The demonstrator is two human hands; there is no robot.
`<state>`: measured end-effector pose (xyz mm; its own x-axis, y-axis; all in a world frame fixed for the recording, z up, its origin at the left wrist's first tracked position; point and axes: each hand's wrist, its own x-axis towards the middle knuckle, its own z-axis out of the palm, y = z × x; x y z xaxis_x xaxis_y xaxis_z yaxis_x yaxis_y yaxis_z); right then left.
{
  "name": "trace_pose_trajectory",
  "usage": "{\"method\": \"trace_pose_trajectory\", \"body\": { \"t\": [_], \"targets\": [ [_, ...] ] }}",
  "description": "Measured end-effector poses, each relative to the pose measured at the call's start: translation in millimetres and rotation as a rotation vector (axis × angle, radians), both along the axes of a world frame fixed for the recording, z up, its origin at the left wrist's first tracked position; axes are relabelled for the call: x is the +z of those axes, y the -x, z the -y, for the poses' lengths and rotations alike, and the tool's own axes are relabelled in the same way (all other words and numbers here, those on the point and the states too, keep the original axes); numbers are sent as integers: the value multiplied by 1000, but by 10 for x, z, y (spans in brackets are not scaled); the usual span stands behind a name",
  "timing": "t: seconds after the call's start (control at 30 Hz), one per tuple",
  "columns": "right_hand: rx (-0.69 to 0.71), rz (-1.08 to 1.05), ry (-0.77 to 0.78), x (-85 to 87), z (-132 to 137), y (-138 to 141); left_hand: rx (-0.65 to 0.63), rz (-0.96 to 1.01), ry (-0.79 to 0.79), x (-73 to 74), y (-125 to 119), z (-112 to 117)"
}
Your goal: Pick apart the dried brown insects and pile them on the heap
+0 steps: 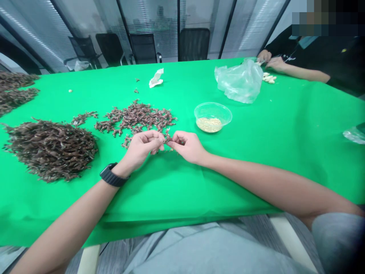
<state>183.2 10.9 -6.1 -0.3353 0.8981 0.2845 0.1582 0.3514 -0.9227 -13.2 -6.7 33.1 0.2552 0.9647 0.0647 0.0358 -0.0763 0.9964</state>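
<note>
My left hand (142, 146) and my right hand (186, 146) meet over the green tablecloth (176, 182), fingers pinched together on a small brown dried pod (167, 140) between them. A black watch sits on my left wrist. Just beyond my fingers lies a scattered heap of brown pod pieces (137, 118). A bigger mound of dried brown pods (51, 148) lies to the left. A clear plastic bowl (212, 117) with pale small seeds in it stands to the right of the heap.
A crumpled clear plastic bag (241, 82) and a white paper scrap (156, 78) lie farther back. More dried pods (14, 89) are piled at far left. Another person's hands (270, 62) work near pale peeled pieces (268, 78) at the back right. Black chairs stand behind.
</note>
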Motion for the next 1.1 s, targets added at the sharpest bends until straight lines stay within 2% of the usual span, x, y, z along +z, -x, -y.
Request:
{"method": "trace_pose_trajectory", "body": {
  "t": [0.13, 0.6, 0.87, 0.97, 1.1],
  "targets": [
    [1, -5, 0, 11, 3, 5, 31, 23, -1, 8, -23, -1],
    [-11, 6, 17, 29, 18, 4, -41, 79, -21, -10, -10, -21],
    [0, -9, 16, 30, 15, 8, 67, 94, 18, 27, -49, -29],
    [1, -4, 16, 30, 16, 5, 97, 40, -18, 18, -32, -26],
    [-3, 2, 14, 31, 19, 6, 119, -141, -106, 1, -10, -18]
  ]
}}
